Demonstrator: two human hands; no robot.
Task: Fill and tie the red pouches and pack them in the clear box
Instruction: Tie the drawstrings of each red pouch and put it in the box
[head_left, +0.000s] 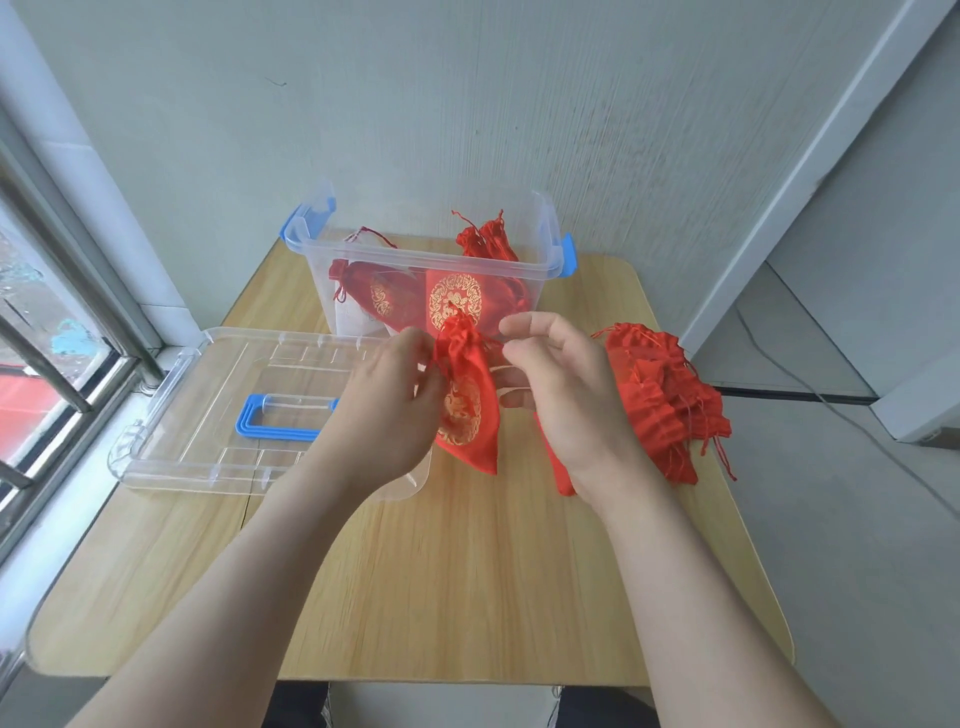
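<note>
Above the middle of the wooden table (467, 571), I see both of the person's hands raised with one red pouch (465, 405) hanging between them. The pouch hangs with its gathered neck up and its gold-printed body slanting down toward its lower right corner. The left hand (387, 395) sits against the pouch's left edge, fingers curled in and pinching the fabric just below the neck. The right hand (561, 384) is on the other side, with thumb and forefinger bent toward the right of the neck and nipping the thin cord there. Its other fingers curl loosely behind, apart from the cloth. So the pouch lies between the two sets of fingertips, held at the top on both sides, its lower part free. Behind the hands stands the clear box (415, 257) with blue latches, open at the top. It has packed pouches (452, 301) inside, their necks and cords poking up near the back. The lid (208, 395) lies flat on the table to the left of the box, its blue handle (270, 421) partly hidden by the left hand. A heap of red pouches (665, 395) lies on the table just right of the right hand. One more strip of red cloth (558, 475) shows under the right wrist.
</note>
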